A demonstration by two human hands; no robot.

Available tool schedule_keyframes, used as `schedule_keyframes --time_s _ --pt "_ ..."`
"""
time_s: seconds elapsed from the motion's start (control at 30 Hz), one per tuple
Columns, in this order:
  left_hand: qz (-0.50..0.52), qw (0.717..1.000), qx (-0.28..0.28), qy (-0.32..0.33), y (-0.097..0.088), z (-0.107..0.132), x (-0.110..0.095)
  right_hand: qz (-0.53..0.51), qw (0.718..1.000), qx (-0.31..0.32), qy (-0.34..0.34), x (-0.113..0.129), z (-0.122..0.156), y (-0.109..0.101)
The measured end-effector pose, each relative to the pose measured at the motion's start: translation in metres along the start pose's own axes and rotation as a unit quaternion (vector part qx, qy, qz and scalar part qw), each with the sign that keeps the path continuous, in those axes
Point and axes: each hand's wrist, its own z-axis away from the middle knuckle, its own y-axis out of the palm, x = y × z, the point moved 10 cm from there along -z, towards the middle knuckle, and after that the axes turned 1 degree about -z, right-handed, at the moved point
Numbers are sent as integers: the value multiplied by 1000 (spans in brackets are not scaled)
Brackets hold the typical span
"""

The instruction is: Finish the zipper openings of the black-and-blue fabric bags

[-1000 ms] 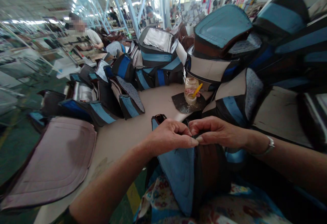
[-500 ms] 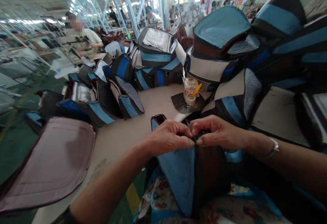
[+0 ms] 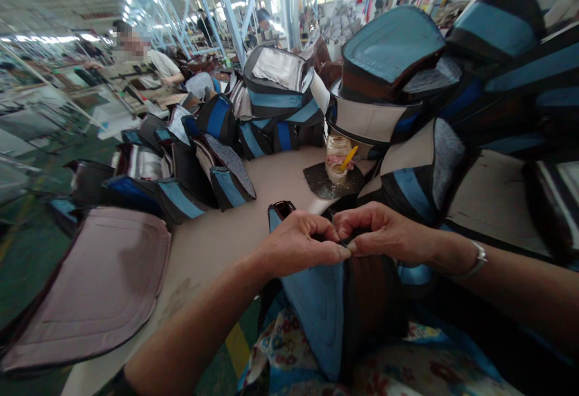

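Observation:
A blue and dark-brown bag (image 3: 314, 305) rests upright on my lap, over floral cloth. At its top edge my left hand (image 3: 301, 242) and my right hand (image 3: 384, 233) meet, thumbs and forefingers pinched together on the dark edge of the bag. The fingertips of both hands almost touch, and they cover the exact spot being pinched. A dark opening of the bag with a shiny rim (image 3: 283, 207) shows just beyond my left hand. A bracelet (image 3: 478, 257) circles my right wrist.
A glass jar (image 3: 337, 158) with a yellow-handled tool (image 3: 349, 158) stands on a dark pad (image 3: 323, 184) on the table (image 3: 217, 239). A pink bag panel (image 3: 99, 281) lies at left. Several bags (image 3: 393, 46) are piled at right and behind. A person (image 3: 160, 64) sits at a machine.
My hands have shifted very slightly, the left thumb a little to the right and the fingertips closer together. Both keep pinching the bag's edge, and the bag stays in place.

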Motion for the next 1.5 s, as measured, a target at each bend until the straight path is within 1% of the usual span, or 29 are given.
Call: schedule_keyframes --time_s 0.1,0.2,0.33,0.4,0.53,0.67,0.8,0.9,1.0,1.07,1.17,1.23,1.3,1.4,1.5 --pt "-30 999 -19 -9 -1 0 1 -1 1000 -6 9 -2 2 -1" --pt "-12 1000 -13 -10 1 0 3 -3 1000 -4 17 -2 4 1" --pt "-16 1000 -6 -4 1 0 1 59 998 -23 10 4 5 -2" --pt "-20 1000 -5 -3 1 0 0 66 997 -30 9 5 5 -3" --pt "-16 1000 -3 -4 3 -1 2 12 1000 -17 19 -1 4 0" --pt "-35 999 -18 15 0 1 -2 -40 999 -20 31 -7 3 0" --pt "-33 998 -50 34 -6 7 -13 -41 998 -22 37 -7 2 1" --pt "-48 996 -68 11 -7 9 -13 -23 999 -25 31 -4 3 1" --pt "-102 992 -75 2 -5 8 -13 -17 999 -34 33 -6 4 1" --pt "-129 989 -68 25 -3 6 -16 -25 998 -46 32 -9 5 -1" --pt "-147 982 -64 96 -2 7 -27 -32 997 -60 32 -11 8 -4" --pt "-167 973 -73 142 -2 9 -32 4 998 -66 25 -7 11 -6" --pt "-199 960 -90 173 -2 11 -34 62 995 -74 11 1 15 -8" --pt "-266 932 -117 218 2 14 -39 124 988 -95 2 10 18 -11" --pt "-360 885 -135 261 9 16 -46 169 978 -123 -6 14 20 -16"
